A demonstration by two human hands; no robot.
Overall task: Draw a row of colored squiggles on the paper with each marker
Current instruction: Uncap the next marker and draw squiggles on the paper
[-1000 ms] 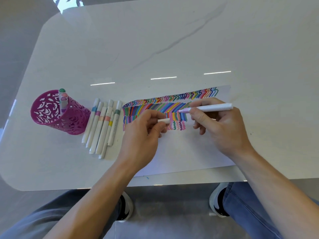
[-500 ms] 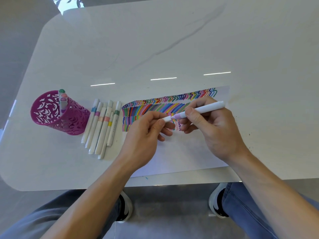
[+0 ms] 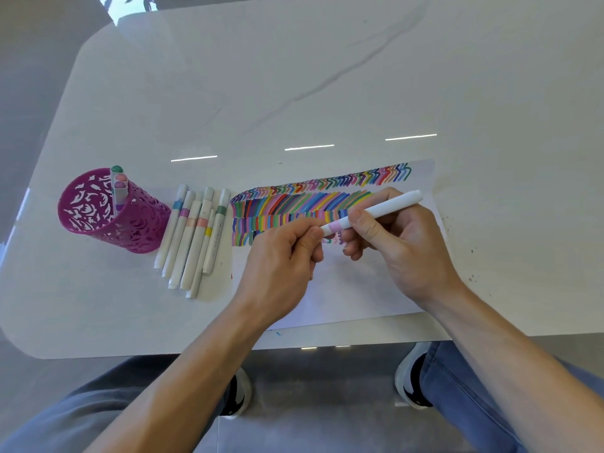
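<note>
While rows fill the paper's [image 3: 359, 289] top, its lowest squiggle row looks half done; the right hand [image 3: 402, 243] grips the pink-banded marker [image 3: 379, 209] above it, the left hand [image 3: 281, 256] pinches its cap [image 3: 325, 229], and three markers [image 3: 118, 188] wait in the cup [image 3: 98, 220]

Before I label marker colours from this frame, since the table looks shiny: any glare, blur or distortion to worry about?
Head view: three thin light streaks glare on the glossy table, clear of the paper; the wide lens bows the table's edges; the marker, left hand and right hand look sharp, with only soft shadows.
</note>
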